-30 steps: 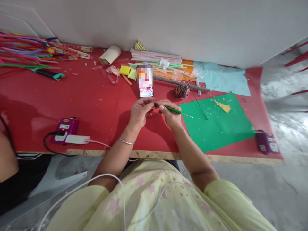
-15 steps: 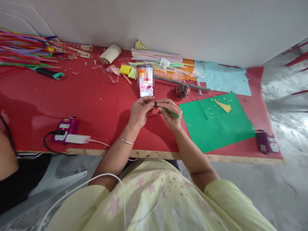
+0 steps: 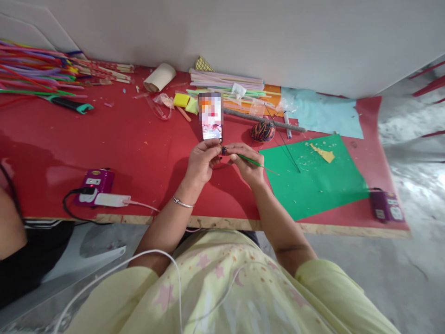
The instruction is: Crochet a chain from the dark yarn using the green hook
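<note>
Just in front of the propped phone (image 3: 211, 121), my two hands meet fingertip to fingertip. My right hand (image 3: 248, 162) grips a crochet hook with a green handle (image 3: 249, 160), its thin rear end pointing right toward the green sheet. My left hand (image 3: 202, 160) pinches a small dark piece of yarn work (image 3: 223, 150) between thumb and forefinger. The hook's tip is at this piece, but the fingers hide how they join. Beyond my right hand lies a multicoloured ball of yarn (image 3: 263, 131), with thin dark needles beside it.
A red-covered table (image 3: 139, 153) carries a green sheet (image 3: 313, 185), a light blue sheet (image 3: 323, 111) and a grey rod (image 3: 257, 118). Bundled pipe cleaners (image 3: 34, 69) lie far left. A purple socket box (image 3: 97, 185) with cables stands left, another (image 3: 386, 205) right. A person's arm shows at far left.
The right hand and the crochet hook have shifted very slightly to the right. The left hand stays almost still, and the things on the table are unmoved.
</note>
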A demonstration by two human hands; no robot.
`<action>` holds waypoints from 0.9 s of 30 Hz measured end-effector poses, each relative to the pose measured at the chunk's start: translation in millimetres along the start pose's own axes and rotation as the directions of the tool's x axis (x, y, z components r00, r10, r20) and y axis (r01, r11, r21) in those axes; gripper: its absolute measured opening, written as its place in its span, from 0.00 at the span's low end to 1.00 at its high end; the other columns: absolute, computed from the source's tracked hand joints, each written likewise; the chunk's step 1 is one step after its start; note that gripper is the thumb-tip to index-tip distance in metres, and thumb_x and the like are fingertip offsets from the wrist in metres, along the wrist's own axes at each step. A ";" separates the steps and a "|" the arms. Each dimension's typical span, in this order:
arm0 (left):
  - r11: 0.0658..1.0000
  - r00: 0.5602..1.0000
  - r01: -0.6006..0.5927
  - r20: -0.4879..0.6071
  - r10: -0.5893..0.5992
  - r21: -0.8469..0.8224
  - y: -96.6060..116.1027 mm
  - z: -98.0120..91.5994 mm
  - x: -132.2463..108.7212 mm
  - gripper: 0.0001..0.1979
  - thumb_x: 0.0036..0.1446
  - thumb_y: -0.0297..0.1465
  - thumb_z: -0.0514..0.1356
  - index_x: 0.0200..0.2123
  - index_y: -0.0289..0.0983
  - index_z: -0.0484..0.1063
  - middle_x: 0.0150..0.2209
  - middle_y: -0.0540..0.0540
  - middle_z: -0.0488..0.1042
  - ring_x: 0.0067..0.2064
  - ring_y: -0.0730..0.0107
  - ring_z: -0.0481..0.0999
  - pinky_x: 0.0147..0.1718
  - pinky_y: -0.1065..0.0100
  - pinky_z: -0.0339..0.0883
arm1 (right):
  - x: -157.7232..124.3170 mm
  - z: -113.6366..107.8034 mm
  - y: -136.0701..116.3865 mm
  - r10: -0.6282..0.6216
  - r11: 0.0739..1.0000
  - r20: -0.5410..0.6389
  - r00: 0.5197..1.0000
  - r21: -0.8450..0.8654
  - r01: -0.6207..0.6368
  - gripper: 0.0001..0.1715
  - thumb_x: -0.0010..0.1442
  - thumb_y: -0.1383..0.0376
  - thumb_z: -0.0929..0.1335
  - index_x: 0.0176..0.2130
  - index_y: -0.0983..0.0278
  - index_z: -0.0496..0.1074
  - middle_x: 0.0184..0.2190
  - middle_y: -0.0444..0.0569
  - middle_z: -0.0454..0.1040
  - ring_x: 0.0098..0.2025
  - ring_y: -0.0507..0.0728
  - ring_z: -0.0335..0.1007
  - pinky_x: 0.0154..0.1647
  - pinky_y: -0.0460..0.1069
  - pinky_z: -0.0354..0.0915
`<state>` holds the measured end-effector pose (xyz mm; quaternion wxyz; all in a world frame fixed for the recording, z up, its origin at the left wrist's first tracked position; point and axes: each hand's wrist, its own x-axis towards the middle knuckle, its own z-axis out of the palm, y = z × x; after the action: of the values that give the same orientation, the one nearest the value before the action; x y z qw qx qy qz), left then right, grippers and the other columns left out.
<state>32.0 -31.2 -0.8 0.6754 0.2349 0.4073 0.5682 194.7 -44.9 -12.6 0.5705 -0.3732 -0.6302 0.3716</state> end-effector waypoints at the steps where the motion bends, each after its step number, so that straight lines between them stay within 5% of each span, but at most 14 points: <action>1: 1.000 1.000 0.007 0.001 -0.007 0.001 0.1 -0.2 0.1 0.18 0.40 0.31 0.74 0.37 0.37 0.79 0.29 0.52 0.79 0.23 0.81 0.72 0.20 0.77 0.65 | -0.1 0.1 -0.1 0.003 1.000 -0.002 1.000 0.001 -0.003 0.10 0.64 0.57 0.75 0.44 0.55 0.85 0.46 0.51 0.84 0.49 0.58 0.82 0.43 0.52 0.82; 14: 0.997 0.996 0.081 0.044 -0.081 0.003 6.9 -1.5 -2.0 0.19 0.41 0.30 0.74 0.39 0.38 0.80 0.31 0.53 0.78 0.25 0.81 0.74 0.23 0.77 0.69 | 0.3 1.3 -6.3 -0.068 0.994 0.025 0.997 -0.085 0.070 0.10 0.64 0.56 0.75 0.45 0.54 0.85 0.47 0.52 0.84 0.49 0.58 0.82 0.47 0.53 0.82; 27: 1.000 1.000 -0.013 0.027 0.013 0.024 1.7 -1.2 -0.3 0.20 0.40 0.31 0.75 0.39 0.38 0.80 0.29 0.54 0.77 0.21 0.82 0.71 0.20 0.77 0.65 | -0.3 0.6 -4.9 -0.086 0.994 0.039 0.995 -0.060 0.089 0.11 0.64 0.59 0.75 0.47 0.53 0.85 0.49 0.51 0.83 0.48 0.57 0.81 0.41 0.49 0.82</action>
<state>30.0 -31.3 -0.1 0.6741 0.2532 0.4035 0.5645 193.9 -47.4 -8.4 0.5629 -0.3559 -0.6674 0.3332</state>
